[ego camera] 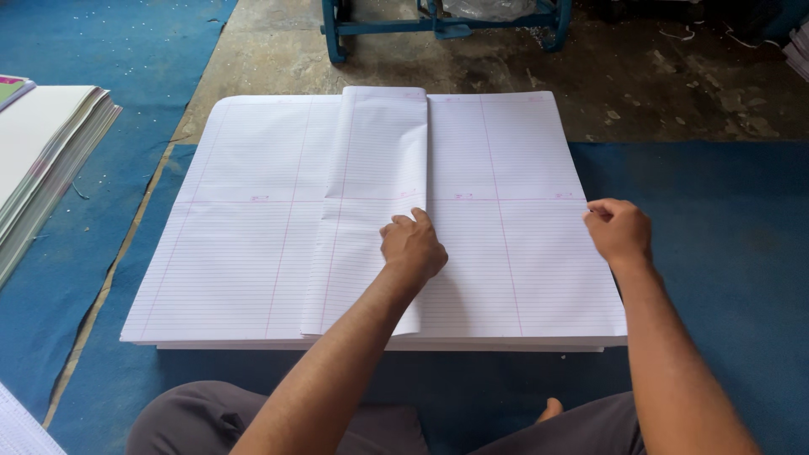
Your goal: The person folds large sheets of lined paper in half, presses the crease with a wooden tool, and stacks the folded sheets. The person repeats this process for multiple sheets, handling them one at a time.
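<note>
A thick stack of large white ruled sheets (244, 253) lies flat on a blue mat in front of me. A folded ruled sheet (371, 152) lies on top, running down the stack's middle, its fold edge on the right. My left hand (413, 247) rests on this folded sheet beside the fold edge, fingers curled and pressing down. My right hand (619, 230) is at the stack's right edge, fingers pinched together on the edge of the top sheet (539, 253). My crossed legs (211, 417) sit just below the stack's near edge.
A second pile of paper (42, 160) stands at the left on the blue mat (725, 253). A blue metal frame (438, 25) stands on the bare concrete floor beyond the stack. A corner of ruled paper (21, 430) shows at the bottom left.
</note>
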